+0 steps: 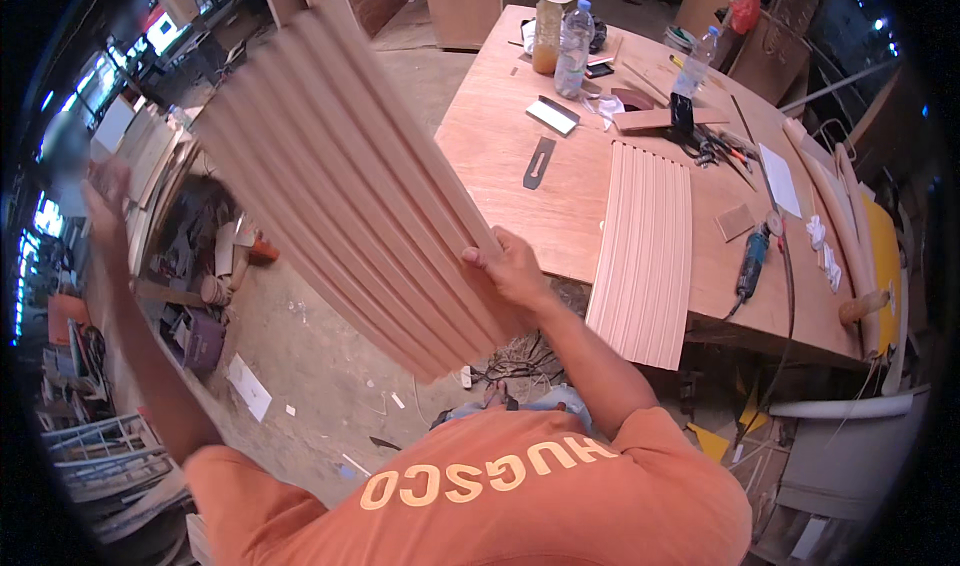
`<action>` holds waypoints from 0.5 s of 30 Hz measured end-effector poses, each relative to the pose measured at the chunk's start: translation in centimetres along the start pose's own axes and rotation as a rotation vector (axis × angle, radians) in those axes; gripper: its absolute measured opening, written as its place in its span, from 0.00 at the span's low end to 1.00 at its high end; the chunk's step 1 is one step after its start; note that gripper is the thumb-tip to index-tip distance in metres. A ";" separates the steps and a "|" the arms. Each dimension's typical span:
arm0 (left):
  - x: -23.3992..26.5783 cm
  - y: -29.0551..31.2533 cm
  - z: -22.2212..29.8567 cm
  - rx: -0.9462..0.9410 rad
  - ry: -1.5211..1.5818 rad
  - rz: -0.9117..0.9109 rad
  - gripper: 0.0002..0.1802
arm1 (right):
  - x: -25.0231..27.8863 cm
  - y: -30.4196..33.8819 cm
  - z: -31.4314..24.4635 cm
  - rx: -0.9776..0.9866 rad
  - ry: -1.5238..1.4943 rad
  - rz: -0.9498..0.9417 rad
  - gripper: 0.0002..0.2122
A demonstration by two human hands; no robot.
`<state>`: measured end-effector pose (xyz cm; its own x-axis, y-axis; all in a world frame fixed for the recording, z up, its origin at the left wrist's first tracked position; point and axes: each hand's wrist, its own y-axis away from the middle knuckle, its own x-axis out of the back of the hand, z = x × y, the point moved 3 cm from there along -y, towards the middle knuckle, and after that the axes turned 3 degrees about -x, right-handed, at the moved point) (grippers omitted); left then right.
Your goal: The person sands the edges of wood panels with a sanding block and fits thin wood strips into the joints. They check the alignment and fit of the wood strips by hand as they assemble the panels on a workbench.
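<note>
My right hand (510,274) grips the near right edge of a fluted wooden panel (350,186), its thumb lying over the grooved face. The panel is held up at a slant, off the table, and its far end is slightly blurred. Out to the far left, my left hand (108,196) is raised and apart from the panel. Its fingers look spread and nothing shows in them. A second fluted panel (645,256) lies on the plywood table (480,166), its near end jutting past the table's edge.
On the table are an angle grinder (752,264) with a cord, a flat metal plate (539,163), plastic bottles (574,51) and a small wood square (735,223). A purple crate (200,341) and stacked boards stand at left. Cables (520,361) lie on the floor.
</note>
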<state>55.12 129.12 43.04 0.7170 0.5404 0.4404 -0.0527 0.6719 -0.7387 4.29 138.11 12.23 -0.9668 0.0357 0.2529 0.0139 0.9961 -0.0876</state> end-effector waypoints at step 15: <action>-33.4 29.8 1.1 1.132 0.482 -0.498 0.45 | 8.2 -11.2 14.4 -0.354 0.422 0.450 0.25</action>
<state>28.84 131.69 6.93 0.9892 0.0400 0.1409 -0.0916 0.9198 0.3816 -7.46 126.05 1.45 -0.6673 0.4071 0.6236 0.5402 0.8410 0.0290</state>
